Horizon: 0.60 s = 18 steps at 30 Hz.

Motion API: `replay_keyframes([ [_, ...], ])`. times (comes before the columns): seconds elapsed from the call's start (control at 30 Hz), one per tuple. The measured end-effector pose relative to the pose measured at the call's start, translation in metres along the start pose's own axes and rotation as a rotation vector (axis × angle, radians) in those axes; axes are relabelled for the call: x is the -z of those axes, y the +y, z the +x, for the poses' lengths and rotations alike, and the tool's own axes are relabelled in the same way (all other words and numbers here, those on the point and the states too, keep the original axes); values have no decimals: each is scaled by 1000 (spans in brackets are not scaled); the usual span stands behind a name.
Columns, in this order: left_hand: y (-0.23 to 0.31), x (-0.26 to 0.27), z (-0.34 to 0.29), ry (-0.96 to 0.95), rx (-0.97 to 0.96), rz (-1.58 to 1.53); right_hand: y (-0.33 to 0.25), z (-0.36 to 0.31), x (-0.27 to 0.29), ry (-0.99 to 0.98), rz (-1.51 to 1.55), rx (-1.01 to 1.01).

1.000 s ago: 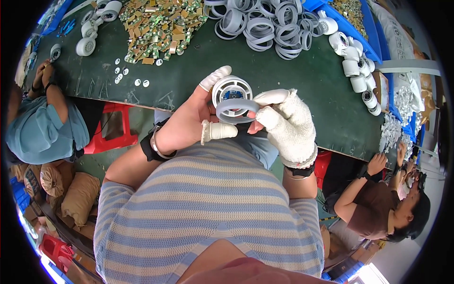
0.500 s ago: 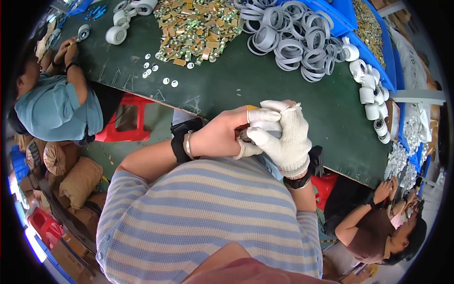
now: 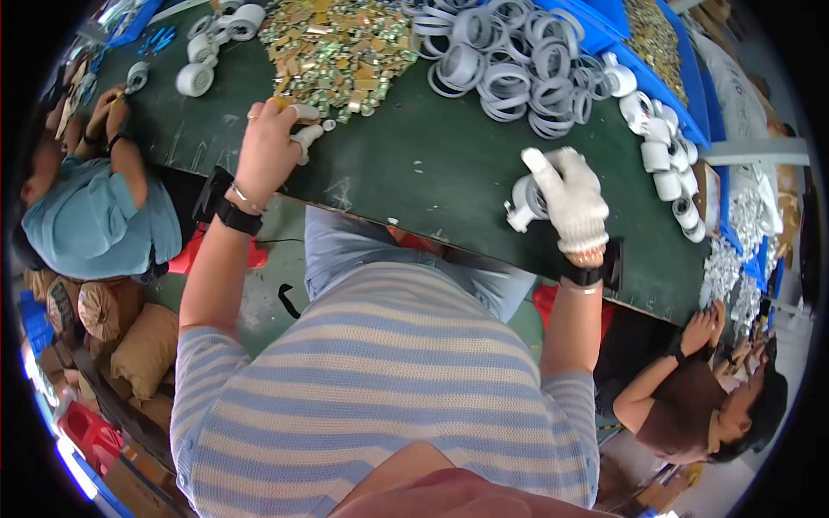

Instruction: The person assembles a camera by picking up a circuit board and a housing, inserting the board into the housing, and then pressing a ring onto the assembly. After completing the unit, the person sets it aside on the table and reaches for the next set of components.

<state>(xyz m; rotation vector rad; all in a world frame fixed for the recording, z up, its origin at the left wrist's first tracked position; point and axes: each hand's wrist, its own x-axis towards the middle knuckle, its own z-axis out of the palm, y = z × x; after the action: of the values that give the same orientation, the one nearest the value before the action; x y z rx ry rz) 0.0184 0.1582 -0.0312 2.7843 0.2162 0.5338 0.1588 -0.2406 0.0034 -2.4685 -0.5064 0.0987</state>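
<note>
My left hand [image 3: 269,147], with white covers on some fingers, reaches over the table's near edge. Its thumb and forefinger are apart beside a small white disc [image 3: 329,125], and nothing shows between them. On the right, my right hand [image 3: 572,194] wears a white knit glove. It grips a white round plastic housing [image 3: 525,203] with a grey inside and a short side piece, low over the green table [image 3: 414,186]. The palm side of the glove is hidden.
A heap of small circuit boards [image 3: 341,56] lies at the back, beside a pile of grey rings [image 3: 518,65]. White housings [image 3: 663,155] line the right, by blue bins [image 3: 661,82]. Co-workers sit left [image 3: 104,220] and right [image 3: 682,406]; more housings [image 3: 197,78] stand back left.
My hands were together in front of my chest and have parted. The left went forward and left to the white discs; the right moved right with the housing.
</note>
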Motion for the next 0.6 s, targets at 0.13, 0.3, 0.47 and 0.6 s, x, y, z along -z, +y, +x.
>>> replay_keyframes([
  [0.13, -5, -1, 8, 25, -115, 43, -14, -12, -4, 370, -134, 327],
  [0.3, 52, 3, -7, -66, 510, -1008, -37, -65, -10, 288, -230, 339],
  [0.47, 93, -17, -23, -300, 613, -1640, -24, -73, -32, 358, -299, 362],
  [0.6, 128, -24, -24, -454, 649, -1840, -23, -69, -22, 352, -142, 411],
])
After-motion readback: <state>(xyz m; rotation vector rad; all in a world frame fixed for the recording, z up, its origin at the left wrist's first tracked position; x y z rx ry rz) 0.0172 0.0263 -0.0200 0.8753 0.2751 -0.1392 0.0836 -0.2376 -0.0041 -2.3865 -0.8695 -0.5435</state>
